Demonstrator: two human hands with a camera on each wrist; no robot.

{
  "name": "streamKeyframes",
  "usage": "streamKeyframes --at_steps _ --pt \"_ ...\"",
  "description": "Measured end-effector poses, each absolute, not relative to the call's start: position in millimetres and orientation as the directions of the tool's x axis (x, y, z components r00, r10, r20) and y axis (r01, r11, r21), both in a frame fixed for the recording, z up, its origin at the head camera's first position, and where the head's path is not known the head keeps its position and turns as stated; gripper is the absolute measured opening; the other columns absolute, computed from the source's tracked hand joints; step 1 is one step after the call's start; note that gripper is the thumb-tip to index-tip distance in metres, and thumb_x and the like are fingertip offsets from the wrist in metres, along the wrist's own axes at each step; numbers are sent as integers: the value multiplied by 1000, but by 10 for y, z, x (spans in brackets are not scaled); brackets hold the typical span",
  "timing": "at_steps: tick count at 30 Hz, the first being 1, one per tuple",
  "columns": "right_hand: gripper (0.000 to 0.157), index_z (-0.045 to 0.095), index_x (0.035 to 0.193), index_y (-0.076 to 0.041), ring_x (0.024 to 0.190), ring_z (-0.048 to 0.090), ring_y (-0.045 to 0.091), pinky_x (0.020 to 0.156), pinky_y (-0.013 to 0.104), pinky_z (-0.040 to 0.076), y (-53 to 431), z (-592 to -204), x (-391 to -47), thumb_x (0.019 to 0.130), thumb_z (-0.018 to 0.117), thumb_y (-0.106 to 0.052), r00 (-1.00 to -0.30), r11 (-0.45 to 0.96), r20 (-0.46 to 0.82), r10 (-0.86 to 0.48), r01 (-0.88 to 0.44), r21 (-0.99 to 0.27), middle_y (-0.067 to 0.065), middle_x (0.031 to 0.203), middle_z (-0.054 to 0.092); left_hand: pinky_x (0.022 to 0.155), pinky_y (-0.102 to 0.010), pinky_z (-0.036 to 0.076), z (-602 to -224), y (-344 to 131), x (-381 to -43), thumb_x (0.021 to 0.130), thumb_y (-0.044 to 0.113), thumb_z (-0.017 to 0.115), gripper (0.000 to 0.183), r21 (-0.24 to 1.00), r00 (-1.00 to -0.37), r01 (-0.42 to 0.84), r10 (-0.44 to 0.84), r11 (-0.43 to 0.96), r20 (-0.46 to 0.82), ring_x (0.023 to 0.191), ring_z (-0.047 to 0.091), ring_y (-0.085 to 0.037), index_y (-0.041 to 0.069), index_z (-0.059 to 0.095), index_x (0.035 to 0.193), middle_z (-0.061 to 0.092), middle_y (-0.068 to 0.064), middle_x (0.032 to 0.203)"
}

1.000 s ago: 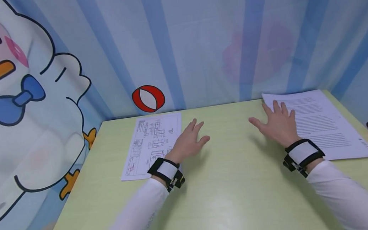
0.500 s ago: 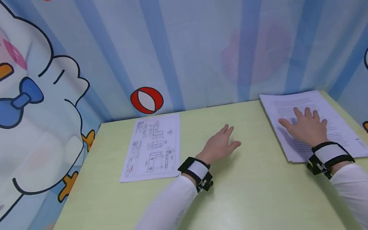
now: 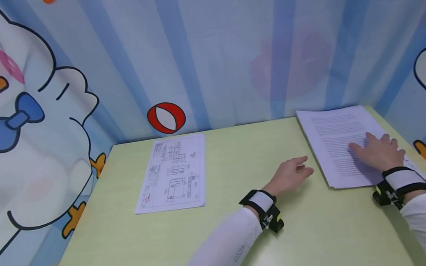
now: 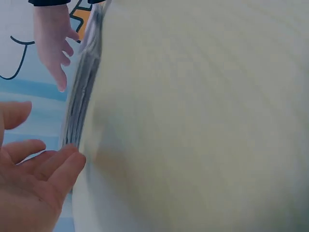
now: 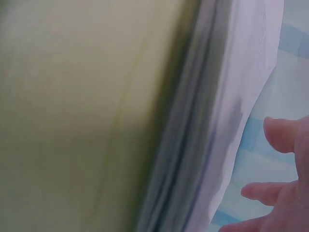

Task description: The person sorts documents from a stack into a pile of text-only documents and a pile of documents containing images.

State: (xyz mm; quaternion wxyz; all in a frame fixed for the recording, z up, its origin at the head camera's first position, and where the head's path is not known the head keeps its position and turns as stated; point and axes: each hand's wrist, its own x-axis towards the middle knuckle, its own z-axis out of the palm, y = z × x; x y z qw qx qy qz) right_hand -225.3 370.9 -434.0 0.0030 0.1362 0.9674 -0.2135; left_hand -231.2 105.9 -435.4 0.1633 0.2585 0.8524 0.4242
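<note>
The stack of printed pages [image 3: 333, 132] lies flat at the right of the counter [image 3: 132, 250], probably steadied by its own weight; the technical drawing [image 3: 178, 172] lies well apart at left, perhaps to keep it separate. The right hand [image 3: 379, 152] is over the stack, fingers loosely spread; the left hand [image 3: 286, 175], near its left edge, has relaxed fingers. Neither grasps anything. The paper is white, matte and rectangular, visibly layered in the stack; the counter looks smooth and faintly glossy.
</note>
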Motion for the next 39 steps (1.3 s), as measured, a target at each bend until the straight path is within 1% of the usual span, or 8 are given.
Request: streamKeyframes --at_steps 6,9,12,16,21,27,34,39 --pt "87 20 139 17 106 27 64 82 72 30 3754 -4348 -2239 91 32 -56 -949 860 -95 301 313 -402 51 123 26 94 -27 49 -4385 1214 -2295 93 37 52 57 836 -816 228 566 500 -116 119 56 -12 15 37 143 52 -1 139" --pt "85 22 138 17 104 33 63 79 69 36 3762 -4347 -2245 91 35 -54 -942 861 -119 314 335 -384 48 124 32 88 -28 51 -4360 1298 -2289 92 35 54 49 850 -825 176 545 497 -147 114 57 -12 18 46 137 58 -1 131" --pt "80 26 137 17 102 40 62 76 65 40 3764 -4336 -2258 91 39 -48 -932 857 -122 341 361 -366 47 124 36 72 -25 49 -4313 1393 -2283 90 31 57 30 857 -835 116 517 503 -191 91 61 -10 17 59 117 67 0 107" --pt "71 31 135 16 101 45 60 75 63 42 3764 -4320 -2267 92 41 -39 -920 848 -97 381 389 -359 45 125 40 54 -23 38 -4270 1521 -2291 88 24 61 13 844 -865 38 441 535 -240 61 53 -12 12 57 86 60 -1 72" --pt "60 41 130 15 99 50 56 69 57 44 3695 -4341 -2274 92 41 -30 -920 843 -41 391 375 -386 43 122 47 49 -21 38 -4298 1561 -2315 83 17 67 20 842 -929 -65 276 535 -247 55 57 -12 7 55 71 61 -1 65" --pt "52 49 124 14 94 53 53 62 50 43 3685 -4356 -2249 92 42 -26 -911 828 -11 412 380 -412 40 119 52 47 -19 36 -4394 1584 -2293 77 13 72 9 882 -962 -105 176 460 -206 52 55 -9 7 69 83 66 -1 66" --pt "52 51 123 13 90 55 52 58 46 42 3674 -4327 -2219 92 43 -28 -930 832 -16 367 336 -442 40 118 52 68 -26 49 -4451 1613 -2297 77 4 68 28 915 -959 -115 197 387 -204 75 59 -12 7 64 105 69 -5 93" --pt "51 54 121 12 79 58 47 51 42 42 3594 -4340 -2217 92 43 -29 -941 832 18 339 291 -472 38 112 56 79 -29 47 -4510 1579 -2330 77 -5 62 33 933 -951 -142 215 329 -221 81 54 -13 6 58 108 64 -6 98"
